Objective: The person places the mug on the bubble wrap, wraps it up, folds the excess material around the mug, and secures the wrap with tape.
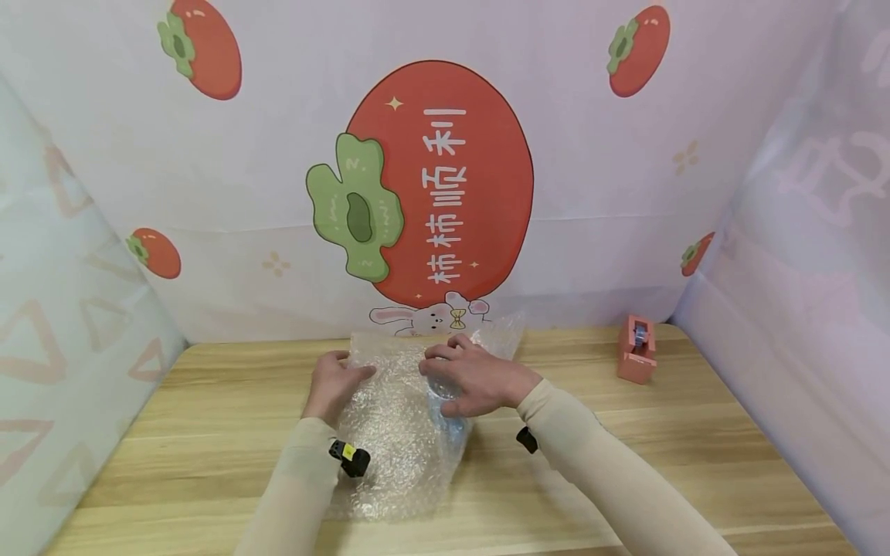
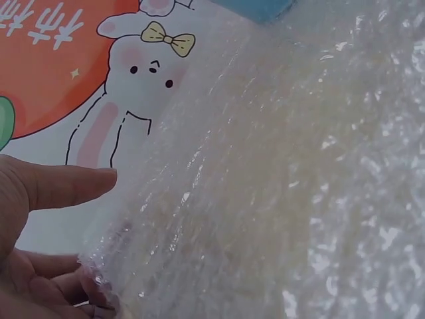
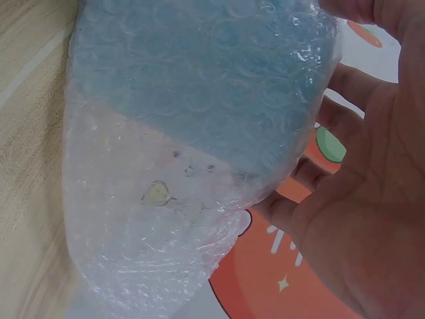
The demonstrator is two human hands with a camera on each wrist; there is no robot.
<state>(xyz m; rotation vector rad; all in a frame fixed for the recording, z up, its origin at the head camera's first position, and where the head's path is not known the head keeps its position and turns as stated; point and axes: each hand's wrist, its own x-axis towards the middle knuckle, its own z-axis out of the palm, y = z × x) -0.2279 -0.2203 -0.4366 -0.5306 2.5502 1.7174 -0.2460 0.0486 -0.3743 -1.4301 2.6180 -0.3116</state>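
Wrapping step, I judge. My right grip [image 1: 481, 380] clasps the blue item [image 3: 199, 93] through bubble wrap [image 1: 392, 440]; left grip [image 1: 334, 384] apart at the wrap's edge. Next, probably: roll toward it.

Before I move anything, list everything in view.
table: one, light wood, foreground
backdrop: one, white, behind the table
printed persimmons: five, red and green, on the backdrop
printed rabbit: one, white, low on the backdrop
side panels: two, whitish, flanking the table
tape dispenser: one, coral, back right
bubble wrap: one, clear, mid-table
wrapped item: one, blue, in the wrap's right side
wrist cameras: two, black, one per wrist
sleeves: two, cream, on the forearms
left hand: one, bare, at the wrap's left edge
right hand: one, bare, on the wrapped item
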